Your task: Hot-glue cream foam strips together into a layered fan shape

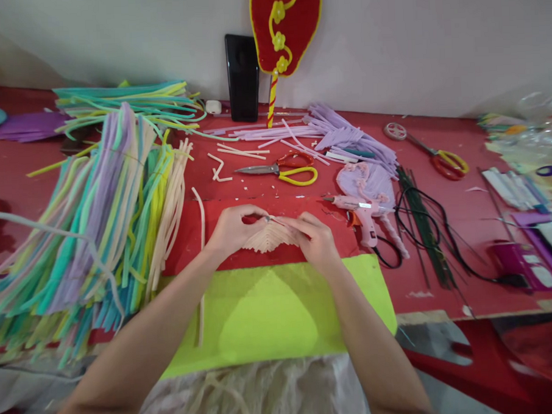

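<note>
Nearest us, pale cloth (257,397) covers the lap, then a yellow-green mat (271,317) lies flat along the near side of the red table (445,303). One loose cream stem (201,320) crosses the mat's left part & runs far, past our left wrist. Far left of it, a big multicolour bundle of fuzzy stems (131,140) spills toward the near edge.

Just past the mat, nr the middle, our hands hold the ribbed cream piece (267,236), fanned out btwn them. Left hand (233,228): thumb & index pinched on its far edge nr the centre. Right hand (314,237): fingers closed on its right part, w/ tips close to the left ones. Tiny dark spot at the pinch, too small to ID.

To the right, a pink glue gun (361,209) lies w/ its nozzle pointing left, in front of a lilac piece (366,181); dark green stems (423,225) lie right of that. Straight beyond the hands: red/yellow-handled scissors (297,169), then short cream offcuts (241,151), then lilac stems (355,136). Farthest, by the wall (410,42), a black phone (243,80) stands upright, w/ a red fan (286,29) just right, yellow flowers on it.
</note>
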